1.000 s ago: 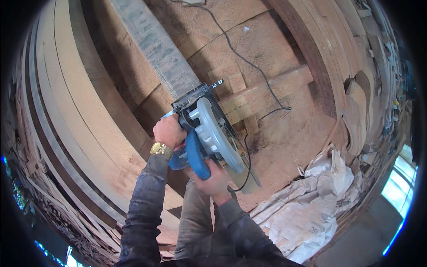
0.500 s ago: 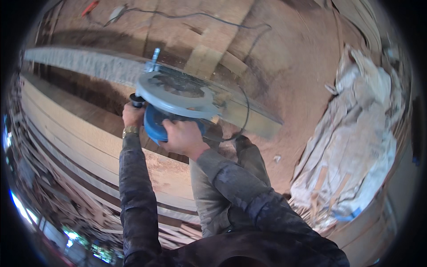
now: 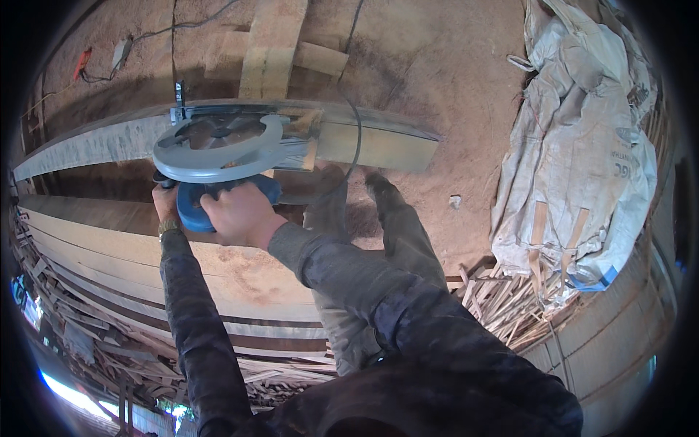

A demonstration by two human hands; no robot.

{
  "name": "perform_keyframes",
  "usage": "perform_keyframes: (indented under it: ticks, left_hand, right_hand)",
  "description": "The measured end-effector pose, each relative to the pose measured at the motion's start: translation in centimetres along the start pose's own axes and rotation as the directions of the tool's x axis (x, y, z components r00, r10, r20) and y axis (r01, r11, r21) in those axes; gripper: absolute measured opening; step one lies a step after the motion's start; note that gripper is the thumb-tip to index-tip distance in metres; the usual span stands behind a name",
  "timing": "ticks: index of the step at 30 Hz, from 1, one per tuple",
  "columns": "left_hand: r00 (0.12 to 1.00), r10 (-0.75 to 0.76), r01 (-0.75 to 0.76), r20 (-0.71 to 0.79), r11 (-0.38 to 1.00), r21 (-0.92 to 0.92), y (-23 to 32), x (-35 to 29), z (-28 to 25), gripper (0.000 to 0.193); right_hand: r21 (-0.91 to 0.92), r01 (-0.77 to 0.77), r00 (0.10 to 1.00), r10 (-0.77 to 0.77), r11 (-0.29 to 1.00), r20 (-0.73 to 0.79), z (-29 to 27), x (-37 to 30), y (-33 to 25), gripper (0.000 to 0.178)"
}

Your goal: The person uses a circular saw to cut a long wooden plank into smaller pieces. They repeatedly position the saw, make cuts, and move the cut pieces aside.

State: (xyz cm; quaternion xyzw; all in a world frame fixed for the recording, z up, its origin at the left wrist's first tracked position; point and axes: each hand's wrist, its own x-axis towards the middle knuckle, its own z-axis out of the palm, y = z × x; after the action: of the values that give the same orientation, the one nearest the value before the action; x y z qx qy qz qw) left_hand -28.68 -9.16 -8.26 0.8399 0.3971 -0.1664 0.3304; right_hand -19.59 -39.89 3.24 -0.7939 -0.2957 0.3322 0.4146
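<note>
A circular saw (image 3: pixel 191 207) with a blue body and a large grey ring-shaped guard sits on a long plank (image 3: pixel 382 148) standing raised above the ground. My right hand (image 3: pixel 240 216) is closed round the saw's rear handle. At the saw's front left, my left hand (image 3: pixel 165 205) grips its black knob; some of its fingers are hidden. Beyond the guard, an upright metal rod (image 3: pixel 180 98) rises from the saw's far side. A dark power cord (image 3: pixel 357 131) runs over the plank right of the saw. The blade's contact with the wood is hidden.
Stacked timbers (image 3: pixel 109 244) lie nearest me on the left. A flat board (image 3: pixel 268 54) lies on the dusty ground beyond. White sacks (image 3: pixel 568 160) are heaped at right, above a pile of thin wood strips (image 3: pixel 502 302). A red-orange piece (image 3: pixel 82 64) lies far left by a cord.
Both my hands have moved left along the plank with the saw. The view has shifted too, so the sacks and far boards appear in different places.
</note>
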Motion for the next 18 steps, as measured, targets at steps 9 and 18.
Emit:
perform_keyframes:
  ticks: [9,18]
  left_hand:
    - [0.998,0.027,-0.027,-0.061,1.000,0.004,-0.1,-0.2,-0.1,0.033]
    - [0.988,-0.053,0.056,-0.144,0.998,0.013,2.9,-1.8,1.0,0.033]
  right_hand:
    - [0.037,0.040,0.997,-0.038,0.999,-0.070,0.1,-0.3,0.1,0.041]
    - [-0.061,0.056,0.997,-0.058,0.997,-0.042,0.6,0.1,0.5,0.036]
